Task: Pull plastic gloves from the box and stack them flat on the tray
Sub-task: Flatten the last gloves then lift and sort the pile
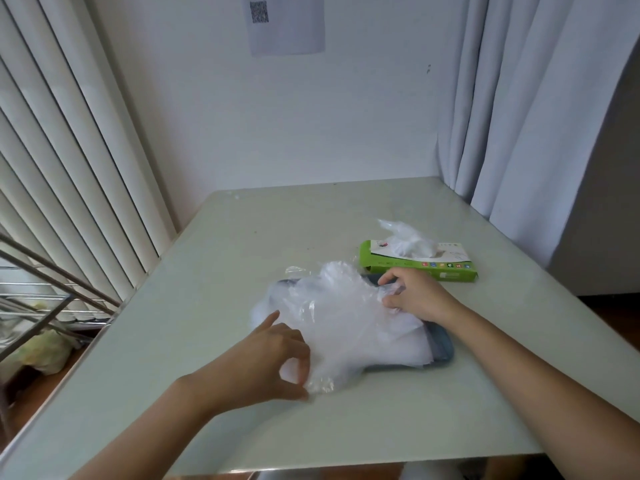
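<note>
While both hands are on the plastic, the head view shows a pile of clear gloves (346, 323) lying over a dark blue-grey tray (442, 351) at mid-desk (225, 258). Only the tray's right end and a bit of its far rim show.

Grip of the left hand (266, 358): closed in a pinch, thumb and curled fingers on the pile's near-left edge, index finger straight and pointing away.

Grip of the right hand (417, 296): closed, fingertips bunching the film at the pile's far-right edge.

A green box (419, 266) lies flat just beyond the right hand, near the tray; contact cannot be told. One crumpled glove (405, 237) stands out of its top opening.

Surroundings: slatted blinds (69, 168) to the left, pale curtain (519, 116) to the right, printed sheet (287, 22) on the wall behind.
</note>
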{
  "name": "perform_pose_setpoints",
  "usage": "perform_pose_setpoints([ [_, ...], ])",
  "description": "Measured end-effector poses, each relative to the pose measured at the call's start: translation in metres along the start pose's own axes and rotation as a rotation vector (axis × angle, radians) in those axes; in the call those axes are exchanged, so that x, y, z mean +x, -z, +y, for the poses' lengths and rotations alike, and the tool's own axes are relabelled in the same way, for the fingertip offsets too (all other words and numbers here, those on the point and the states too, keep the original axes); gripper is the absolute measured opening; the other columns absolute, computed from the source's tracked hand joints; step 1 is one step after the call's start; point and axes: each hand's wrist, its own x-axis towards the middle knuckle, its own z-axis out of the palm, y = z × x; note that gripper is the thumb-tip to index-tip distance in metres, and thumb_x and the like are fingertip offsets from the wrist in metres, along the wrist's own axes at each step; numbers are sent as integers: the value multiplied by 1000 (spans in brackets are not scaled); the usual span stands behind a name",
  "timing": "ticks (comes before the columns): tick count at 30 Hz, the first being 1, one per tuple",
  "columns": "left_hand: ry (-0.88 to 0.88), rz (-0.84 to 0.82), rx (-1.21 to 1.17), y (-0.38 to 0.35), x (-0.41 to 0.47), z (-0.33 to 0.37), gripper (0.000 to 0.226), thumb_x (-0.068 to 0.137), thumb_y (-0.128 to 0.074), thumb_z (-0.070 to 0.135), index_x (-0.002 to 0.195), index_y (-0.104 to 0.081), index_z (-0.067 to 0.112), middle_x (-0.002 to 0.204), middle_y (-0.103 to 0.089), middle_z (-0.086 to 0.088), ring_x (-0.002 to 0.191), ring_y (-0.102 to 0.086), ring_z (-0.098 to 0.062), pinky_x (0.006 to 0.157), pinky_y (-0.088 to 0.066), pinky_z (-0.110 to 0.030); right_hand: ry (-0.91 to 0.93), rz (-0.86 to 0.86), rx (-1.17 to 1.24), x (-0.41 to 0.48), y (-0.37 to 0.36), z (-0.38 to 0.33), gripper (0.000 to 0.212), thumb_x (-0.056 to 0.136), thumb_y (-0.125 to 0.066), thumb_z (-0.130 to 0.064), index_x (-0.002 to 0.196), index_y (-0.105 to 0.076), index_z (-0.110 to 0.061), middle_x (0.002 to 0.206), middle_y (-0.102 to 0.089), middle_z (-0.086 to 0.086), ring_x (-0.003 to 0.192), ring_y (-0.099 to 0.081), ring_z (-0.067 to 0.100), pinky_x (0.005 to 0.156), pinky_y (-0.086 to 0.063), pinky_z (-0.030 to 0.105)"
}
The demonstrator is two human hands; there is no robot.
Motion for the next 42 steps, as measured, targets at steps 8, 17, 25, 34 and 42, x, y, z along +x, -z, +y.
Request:
perform_pose_setpoints([
  [8,186,125,-283,22,-11,9,42,63,-68,70,84,-58,35,86,-55,19,87,-47,10,70,-36,-11,-112,-114,463,-8,8,-5,30,82,-69,4,109,-64,-8,79,-68,8,66,-68,17,76,-57,34],
  [17,131,223,-265,-3,-8,27,66,62,-75,66,112,-36,46,118,-42,30,107,-40,13,85,-33,-4,-86,-194,877,-29,34,-33,24,87,-56,12,104,-60,-5,86,-66,15,65,-67,11,62,-56,18],
  [25,-26,293,34,-35,-1,19,58,71,-55,80,109,-53,35,113,-49,11,118,-45,-9,118,-17,-42,133,-93,882,-37,48,-45,30,89,-49,14,110,-63,-1,129,-60,8,96,-67,14,74,-55,19],
  [34,95,439,101,-13,-37,10,56,78,-39,85,72,-63,35,107,-59,15,119,-51,-9,118,-15,-41,320,-319,528,-55,83,-72,50,77,-52,22,116,-63,-7,125,-62,12,118,-58,21,104,-40,30],
  [42,213,551,-291,64,-24,39,100,52,-64,84,137,-34,41,133,-34,29,124,-34,8,92,-24,2,578,213,-213,-70,78,-143,13,69,-81,-9,70,-69,-3,68,-58,-1,59,-47,10,57,-34,18],
])
